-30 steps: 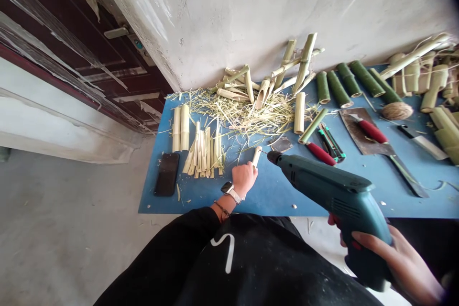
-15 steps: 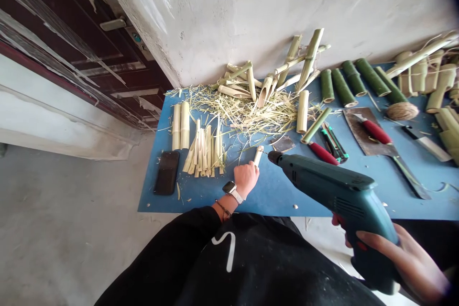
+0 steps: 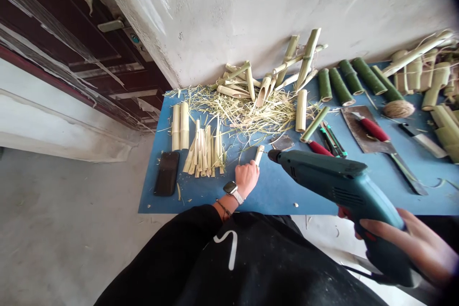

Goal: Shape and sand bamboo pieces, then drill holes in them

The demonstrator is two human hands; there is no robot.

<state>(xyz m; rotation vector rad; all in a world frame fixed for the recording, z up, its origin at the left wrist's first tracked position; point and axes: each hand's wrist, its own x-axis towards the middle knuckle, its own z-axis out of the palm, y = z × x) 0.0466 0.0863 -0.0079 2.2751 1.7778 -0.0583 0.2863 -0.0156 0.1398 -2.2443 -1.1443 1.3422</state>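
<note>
My left hand (image 3: 247, 177), with a watch at the wrist, is closed around a short pale bamboo piece (image 3: 260, 153) over the blue table (image 3: 272, 196). At the lower right my right hand (image 3: 412, 244) grips the handle of a teal power drill (image 3: 333, 174). The drill points left, and its thin bit meets the upper end of the bamboo piece; how deep it goes cannot be made out. Several pale pointed bamboo pieces (image 3: 203, 150) lie left of my left hand.
A phone (image 3: 167, 173) lies near the left edge. Bamboo shavings (image 3: 247, 112) and cut pieces cover the back. Farther right are green bamboo tubes (image 3: 369, 76), a twine ball (image 3: 398, 109), a cleaver (image 3: 366, 129), red-handled tools and a knife (image 3: 423, 140).
The drill's rear and my right hand have moved slightly up and to the right. My left hand keeps its hold on the bamboo piece, almost unmoved.
</note>
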